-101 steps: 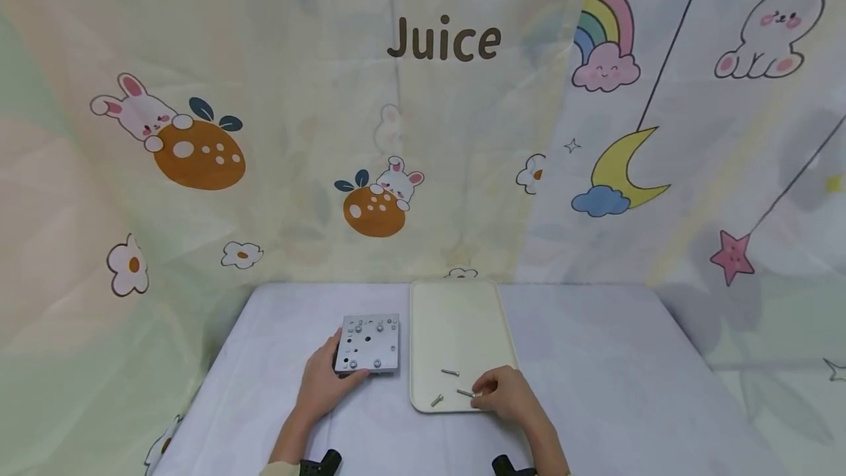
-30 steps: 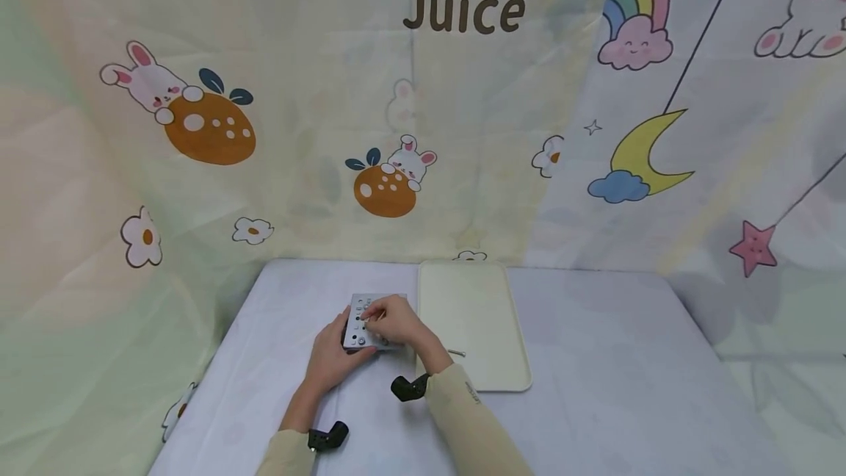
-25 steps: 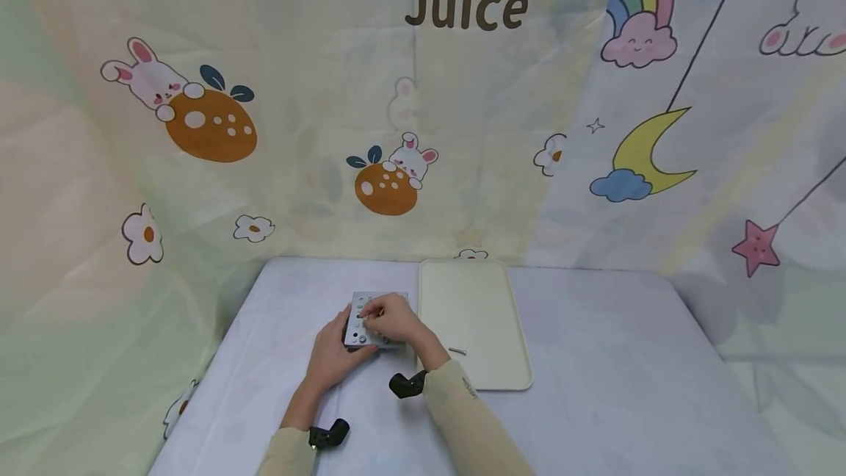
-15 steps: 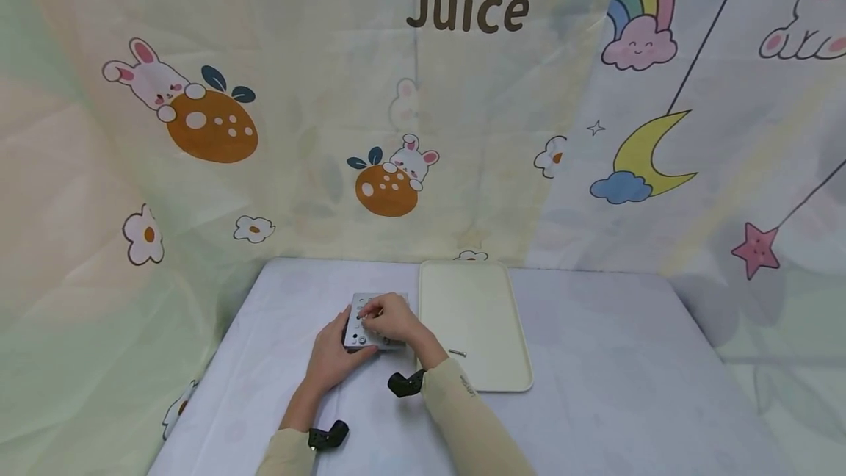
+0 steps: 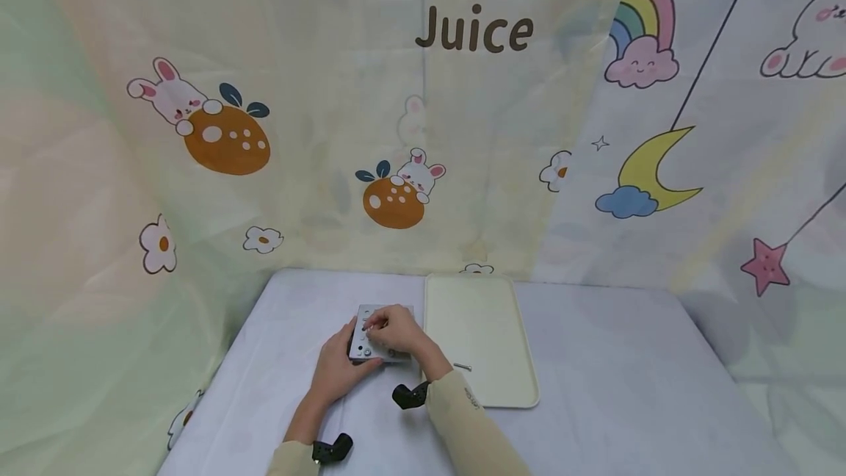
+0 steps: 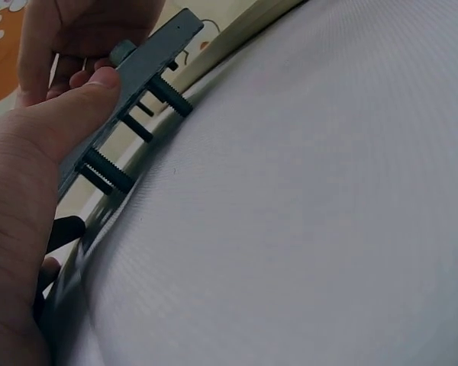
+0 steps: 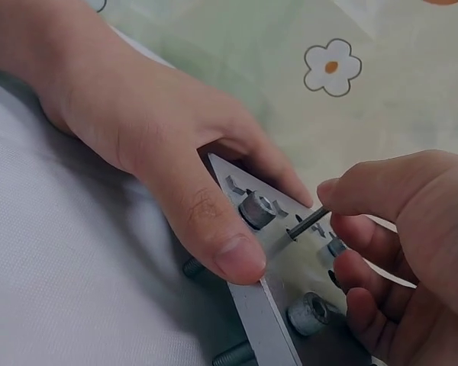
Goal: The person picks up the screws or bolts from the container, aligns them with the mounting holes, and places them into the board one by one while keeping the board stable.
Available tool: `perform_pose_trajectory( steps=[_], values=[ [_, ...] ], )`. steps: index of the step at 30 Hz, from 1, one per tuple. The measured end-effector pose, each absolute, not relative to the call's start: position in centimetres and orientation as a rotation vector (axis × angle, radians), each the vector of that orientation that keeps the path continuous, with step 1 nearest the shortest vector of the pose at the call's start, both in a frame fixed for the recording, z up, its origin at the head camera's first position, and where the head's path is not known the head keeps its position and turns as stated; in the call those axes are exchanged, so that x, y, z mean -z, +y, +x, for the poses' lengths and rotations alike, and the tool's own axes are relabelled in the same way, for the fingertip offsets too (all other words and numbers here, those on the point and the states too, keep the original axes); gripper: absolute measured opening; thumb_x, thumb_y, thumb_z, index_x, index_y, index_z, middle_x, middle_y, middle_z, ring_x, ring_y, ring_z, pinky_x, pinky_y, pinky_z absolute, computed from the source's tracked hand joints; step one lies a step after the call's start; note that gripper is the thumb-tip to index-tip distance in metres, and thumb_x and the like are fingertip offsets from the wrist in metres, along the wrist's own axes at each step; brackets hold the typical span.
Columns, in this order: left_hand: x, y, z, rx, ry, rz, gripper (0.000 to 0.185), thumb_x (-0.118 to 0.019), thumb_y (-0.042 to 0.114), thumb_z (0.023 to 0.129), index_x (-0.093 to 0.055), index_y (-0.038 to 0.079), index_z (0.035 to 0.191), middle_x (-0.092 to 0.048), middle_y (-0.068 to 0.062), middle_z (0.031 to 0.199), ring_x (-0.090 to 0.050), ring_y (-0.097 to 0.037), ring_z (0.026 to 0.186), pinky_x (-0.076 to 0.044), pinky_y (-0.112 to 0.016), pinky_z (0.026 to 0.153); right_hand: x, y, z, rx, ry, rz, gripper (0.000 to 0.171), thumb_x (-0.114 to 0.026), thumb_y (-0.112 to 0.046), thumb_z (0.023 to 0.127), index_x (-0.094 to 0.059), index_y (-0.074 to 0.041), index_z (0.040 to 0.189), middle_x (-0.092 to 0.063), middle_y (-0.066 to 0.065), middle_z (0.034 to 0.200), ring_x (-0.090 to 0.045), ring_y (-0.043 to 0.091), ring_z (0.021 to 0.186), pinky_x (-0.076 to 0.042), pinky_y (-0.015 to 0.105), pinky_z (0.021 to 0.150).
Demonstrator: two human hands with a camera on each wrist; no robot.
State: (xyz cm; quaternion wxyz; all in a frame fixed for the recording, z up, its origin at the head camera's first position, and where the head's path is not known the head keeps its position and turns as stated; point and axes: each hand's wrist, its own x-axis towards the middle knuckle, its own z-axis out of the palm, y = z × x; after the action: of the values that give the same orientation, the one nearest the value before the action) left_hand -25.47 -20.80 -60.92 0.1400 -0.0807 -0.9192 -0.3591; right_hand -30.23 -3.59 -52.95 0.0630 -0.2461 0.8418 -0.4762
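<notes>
Pinching a slim grey metal rod (image 7: 309, 221)

My right hand (image 5: 396, 327) pinches it, lower end at a hole (image 7: 291, 235) in the square silver metal plate (image 5: 380, 352), near my twelve o'clock. My left hand (image 5: 335, 369) grips the plate from eight o'clock. A cream rectangular tray (image 5: 479, 333) lies at its three o'clock.

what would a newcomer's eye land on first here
The dark word Juice leaps out first, high on the patterned backdrop, just right of centre in the head view. Below it, the left hand grips a metal plate fitted with socket-head screws, while the right hand pinches a thin metal rod at its upper face. To their right, a lone small screw lies on the cream tray.
</notes>
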Motion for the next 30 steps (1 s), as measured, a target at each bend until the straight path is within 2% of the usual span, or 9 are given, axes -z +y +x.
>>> perform_pose_trajectory(
  steps=[6,10,14,23,26,30],
  values=[
    [60.7,-20.8,-25.5,1.026,-2.677,-0.207,0.11,-0.07,0.074,0.068,-0.034,0.011,0.151,-0.056,-0.006,0.132,-0.055,-0.023,0.108,-0.044,-0.045,0.089,52.5,-3.4,-30.1,1.437,2.559,-0.739,0.011,-0.072,-0.007,0.084,-0.075,-0.005,0.095,-0.059,-0.008,0.066,-0.047,0.004,0.057,-0.038,0.019,0.052],
    [60.7,-20.7,-25.6,1.027,-2.713,-0.198,0.111,-0.068,0.075,0.069,-0.032,0.011,0.152,-0.054,-0.007,0.136,-0.053,-0.024,0.113,-0.042,-0.046,0.093,51.8,-2.5,-29.9,1.437,2.578,-0.7,0.012,-0.072,-0.009,0.086,-0.075,-0.005,0.097,-0.06,-0.007,0.069,-0.051,0.005,0.061,-0.042,0.02,0.055],
    [60.9,-20.7,-25.5,1.022,-2.72,-0.195,0.113,-0.068,0.076,0.069,-0.032,0.008,0.152,-0.051,-0.009,0.14,-0.051,-0.026,0.119,-0.04,-0.049,0.097,51.3,-0.8,-29.7,1.461,2.591,-0.667,0.014,-0.072,-0.01,0.086,-0.074,-0.004,0.099,-0.061,-0.006,0.071,-0.053,0.007,0.062,-0.044,0.021,0.054],
    [60.2,-20.7,-25.9,1.042,-2.697,-0.23,0.112,-0.069,0.073,0.07,-0.029,0.009,0.153,-0.049,-0.01,0.143,-0.048,-0.03,0.125,-0.037,-0.051,0.101,50.3,6.6,-28.8,1.496,2.688,-0.563,0.016,-0.071,-0.011,0.087,-0.073,-0.005,0.102,-0.064,-0.002,0.078,-0.055,0.014,0.068,-0.045,0.027,0.056],
    [60.3,-20.8,-26.0,1.051,-2.699,-0.232,0.112,-0.071,0.072,0.07,-0.029,0.009,0.153,-0.048,-0.009,0.143,-0.046,-0.031,0.126,-0.036,-0.051,0.102,50.7,9.5,-28.0,1.491,2.719,-0.507,0.015,-0.071,-0.013,0.088,-0.073,-0.007,0.102,-0.064,-0.003,0.079,-0.056,0.014,0.069,-0.047,0.029,0.059],
    [60.7,-20.6,-26.0,1.062,-2.701,-0.249,0.112,-0.072,0.07,0.07,-0.029,0.007,0.153,-0.049,-0.009,0.141,-0.048,-0.03,0.125,-0.037,-0.052,0.1,51.7,12.8,-26.6,1.483,2.75,-0.402,0.018,-0.072,-0.011,0.087,-0.073,-0.004,0.103,-0.064,-0.003,0.077,-0.056,0.014,0.068,-0.048,0.03,0.06]
  ],
)
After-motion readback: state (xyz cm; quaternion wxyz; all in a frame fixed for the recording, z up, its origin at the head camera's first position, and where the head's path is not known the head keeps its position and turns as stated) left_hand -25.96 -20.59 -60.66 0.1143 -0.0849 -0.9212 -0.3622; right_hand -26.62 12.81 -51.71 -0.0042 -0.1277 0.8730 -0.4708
